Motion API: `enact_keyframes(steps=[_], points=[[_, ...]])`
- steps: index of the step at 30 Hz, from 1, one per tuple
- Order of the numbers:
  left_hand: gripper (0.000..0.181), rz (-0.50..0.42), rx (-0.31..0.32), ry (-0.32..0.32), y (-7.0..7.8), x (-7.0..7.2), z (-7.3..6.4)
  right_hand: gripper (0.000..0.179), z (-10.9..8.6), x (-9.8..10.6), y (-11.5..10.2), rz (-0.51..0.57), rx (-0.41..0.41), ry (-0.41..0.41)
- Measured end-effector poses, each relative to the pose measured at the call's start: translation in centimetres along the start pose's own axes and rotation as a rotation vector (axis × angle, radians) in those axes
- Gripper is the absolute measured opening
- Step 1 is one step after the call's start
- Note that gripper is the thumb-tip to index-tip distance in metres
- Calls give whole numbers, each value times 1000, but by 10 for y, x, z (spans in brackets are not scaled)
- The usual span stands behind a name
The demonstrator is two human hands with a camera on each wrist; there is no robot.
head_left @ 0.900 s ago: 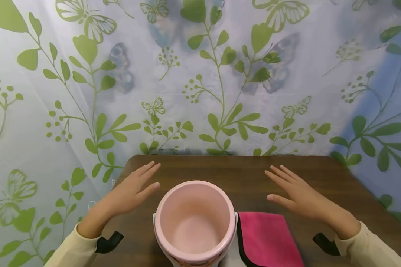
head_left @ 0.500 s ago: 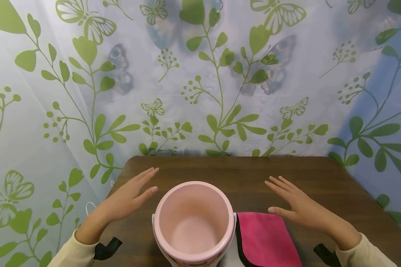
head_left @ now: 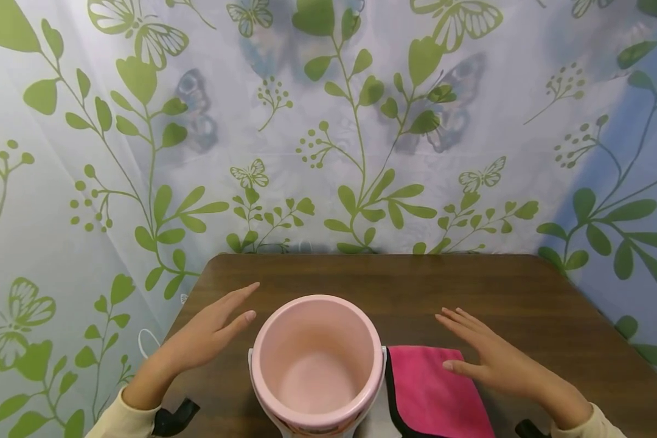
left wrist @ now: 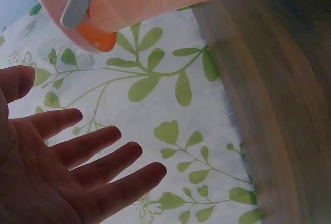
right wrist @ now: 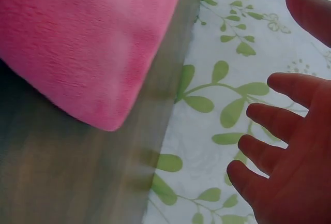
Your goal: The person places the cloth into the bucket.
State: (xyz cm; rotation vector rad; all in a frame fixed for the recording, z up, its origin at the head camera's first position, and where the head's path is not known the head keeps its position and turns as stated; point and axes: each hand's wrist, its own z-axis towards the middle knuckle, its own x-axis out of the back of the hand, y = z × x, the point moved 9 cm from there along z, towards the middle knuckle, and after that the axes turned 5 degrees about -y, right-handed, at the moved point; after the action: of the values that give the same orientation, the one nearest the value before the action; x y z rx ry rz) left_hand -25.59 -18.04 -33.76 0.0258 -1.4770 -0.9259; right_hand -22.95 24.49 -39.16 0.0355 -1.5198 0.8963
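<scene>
Place: a small screened-off nook, homely in its fittings; we cannot tell what kind of room lies beyond. Enclosure: a thin white hanging (head_left: 285, 140), printed with green leaf sprays and butterflies, along the back and both sides; we note soft creases and bluish butterflies showing faintly through. Furniture: one dark wood-grain counter (head_left: 356, 275), far corners rounded. Household wares: a pink bucket (head_left: 316, 365), a bright pink cloth (head_left: 435, 389) edged in black.

Soft, even light fills the head view now, bluish shade dimming the curtain (head_left: 328, 143) at far right, while over in the murkier wrist views the left hand (left wrist: 57, 175) and right hand (right wrist: 300, 164) sit dark against bright white, the tabletop (left wrist: 279, 89) blurred.
</scene>
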Motion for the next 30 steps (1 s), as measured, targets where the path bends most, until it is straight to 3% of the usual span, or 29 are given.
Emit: enact_keyframes(steps=[14,23,30], points=[[52,-152,-15,26,-4,-18,-8,70,-14,-25,12,-16,50,29],[50,-228,-42,27,-4,-30,-10,80,-23,-40,22,-69,59,28],[49,-318,-62,-13,-4,-41,-8,82,-30,-55,35,-36,37,-53]])
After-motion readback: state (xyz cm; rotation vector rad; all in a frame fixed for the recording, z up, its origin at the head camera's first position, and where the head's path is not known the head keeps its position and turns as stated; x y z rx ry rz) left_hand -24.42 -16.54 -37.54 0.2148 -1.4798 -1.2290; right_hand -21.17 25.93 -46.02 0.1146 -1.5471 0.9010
